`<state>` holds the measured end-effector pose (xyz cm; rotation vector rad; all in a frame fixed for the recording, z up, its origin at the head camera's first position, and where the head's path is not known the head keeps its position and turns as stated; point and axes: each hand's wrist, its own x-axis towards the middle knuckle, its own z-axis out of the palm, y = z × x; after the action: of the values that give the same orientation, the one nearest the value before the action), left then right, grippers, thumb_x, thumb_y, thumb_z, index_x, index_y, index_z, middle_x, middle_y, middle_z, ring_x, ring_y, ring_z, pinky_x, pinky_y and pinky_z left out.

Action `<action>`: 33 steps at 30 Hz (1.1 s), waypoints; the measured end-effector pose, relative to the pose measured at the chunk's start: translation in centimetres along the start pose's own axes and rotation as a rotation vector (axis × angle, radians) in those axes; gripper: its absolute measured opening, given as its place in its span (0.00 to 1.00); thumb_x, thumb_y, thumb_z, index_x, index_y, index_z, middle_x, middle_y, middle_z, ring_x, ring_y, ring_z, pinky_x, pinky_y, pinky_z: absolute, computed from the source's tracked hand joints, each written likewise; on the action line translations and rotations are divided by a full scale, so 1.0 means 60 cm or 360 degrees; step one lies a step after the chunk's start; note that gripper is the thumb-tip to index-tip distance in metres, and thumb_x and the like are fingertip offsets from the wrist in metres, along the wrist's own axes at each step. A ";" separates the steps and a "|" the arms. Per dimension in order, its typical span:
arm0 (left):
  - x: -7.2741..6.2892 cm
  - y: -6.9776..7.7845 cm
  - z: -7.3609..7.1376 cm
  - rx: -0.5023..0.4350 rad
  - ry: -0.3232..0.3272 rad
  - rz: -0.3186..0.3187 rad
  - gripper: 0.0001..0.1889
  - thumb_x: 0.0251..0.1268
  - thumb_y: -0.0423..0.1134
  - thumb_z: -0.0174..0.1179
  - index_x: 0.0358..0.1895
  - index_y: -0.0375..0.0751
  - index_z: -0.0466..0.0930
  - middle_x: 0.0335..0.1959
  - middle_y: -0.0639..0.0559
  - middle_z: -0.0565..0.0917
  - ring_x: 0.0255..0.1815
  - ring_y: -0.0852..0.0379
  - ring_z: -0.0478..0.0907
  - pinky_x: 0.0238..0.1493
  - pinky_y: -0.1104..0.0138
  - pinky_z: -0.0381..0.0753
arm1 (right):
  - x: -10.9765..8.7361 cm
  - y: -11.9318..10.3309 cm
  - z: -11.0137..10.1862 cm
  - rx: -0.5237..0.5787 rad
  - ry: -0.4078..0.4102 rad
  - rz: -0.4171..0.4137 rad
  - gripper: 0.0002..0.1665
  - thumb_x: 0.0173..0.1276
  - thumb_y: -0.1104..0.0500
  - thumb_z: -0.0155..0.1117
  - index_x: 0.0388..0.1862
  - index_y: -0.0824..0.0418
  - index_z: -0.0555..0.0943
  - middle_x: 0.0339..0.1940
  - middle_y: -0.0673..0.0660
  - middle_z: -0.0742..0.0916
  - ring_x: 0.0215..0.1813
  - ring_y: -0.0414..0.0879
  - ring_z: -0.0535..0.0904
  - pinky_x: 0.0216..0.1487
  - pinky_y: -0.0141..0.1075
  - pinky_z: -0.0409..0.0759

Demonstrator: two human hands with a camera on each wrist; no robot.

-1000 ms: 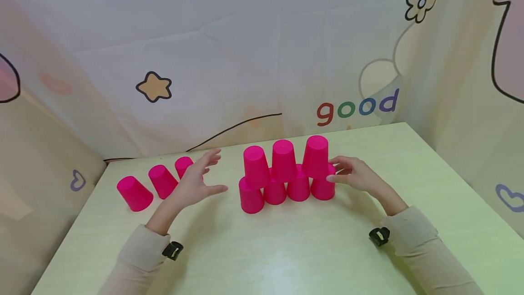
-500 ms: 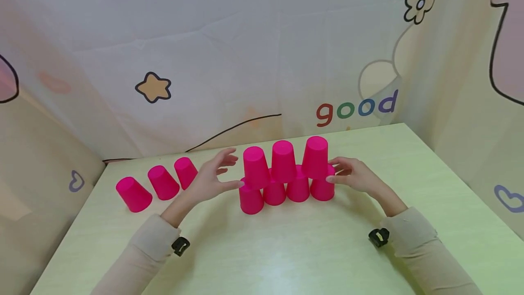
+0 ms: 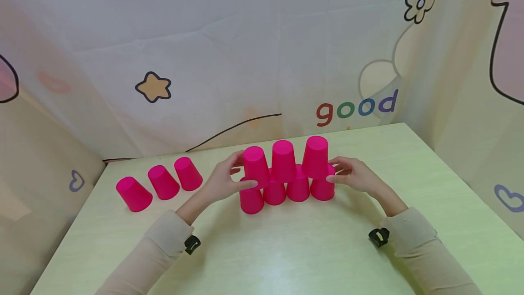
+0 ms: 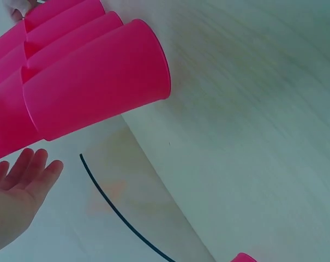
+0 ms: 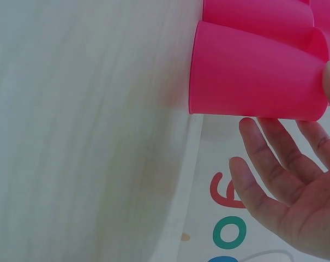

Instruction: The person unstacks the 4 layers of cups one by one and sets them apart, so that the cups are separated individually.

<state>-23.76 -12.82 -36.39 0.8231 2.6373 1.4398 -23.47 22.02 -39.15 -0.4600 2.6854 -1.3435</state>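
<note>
Pink plastic cups stand upside down in two rows, with three on top of several below. My left hand (image 3: 223,181) reaches around the upper left cup (image 3: 255,165), thumb in front and fingers partly hidden behind it. In the left wrist view its fingers (image 4: 36,174) look extended, beside the cups. At the other end, my right hand (image 3: 352,174) is at the lower right cup (image 3: 322,190). Its thumb touches the cup near the top, while the loosely spread fingers (image 5: 268,158) reach behind. Above that cup sits the upper right cup (image 3: 316,156).
Three more upturned pink cups stand apart at the left: a near one (image 3: 134,195), a middle one (image 3: 163,182) and a far one (image 3: 188,174). The pale table (image 3: 282,249) meets a printed cloth backdrop (image 3: 245,58) behind the stack.
My left hand has moved right, from beside the separate cups to the upper left cup of the stack. The right hand and the cups have stayed in place.
</note>
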 end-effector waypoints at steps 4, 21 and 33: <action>0.003 0.001 0.007 -0.0023 0.0005 -0.0023 0.37 0.47 0.39 0.70 0.62 0.43 0.61 0.53 0.51 0.74 0.53 0.52 0.71 0.53 0.56 0.72 | 0.000 0.000 0.001 -0.0007 0.0002 -0.0011 0.27 0.58 0.56 0.66 0.54 0.66 0.73 0.48 0.64 0.79 0.48 0.57 0.76 0.44 0.44 0.79; 0.001 -0.001 0.014 -0.0050 0.0060 -0.0052 0.36 0.49 0.34 0.67 0.62 0.38 0.60 0.54 0.44 0.74 0.54 0.46 0.71 0.53 0.52 0.72 | 0.001 -0.001 0.003 -0.0026 0.0000 -0.0019 0.26 0.58 0.56 0.66 0.54 0.66 0.73 0.48 0.64 0.79 0.48 0.57 0.76 0.44 0.44 0.79; -0.015 0.000 -0.008 0.0027 0.0132 -0.0021 0.33 0.49 0.38 0.68 0.60 0.40 0.63 0.50 0.48 0.76 0.51 0.50 0.73 0.52 0.55 0.73 | -0.005 -0.007 0.000 0.0017 -0.0009 -0.0001 0.28 0.59 0.55 0.65 0.56 0.65 0.72 0.49 0.63 0.79 0.49 0.57 0.76 0.45 0.44 0.79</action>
<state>-23.15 -13.62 -36.32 0.7623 2.7132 1.4822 -23.11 21.88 -38.85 -0.4632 2.6723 -1.3538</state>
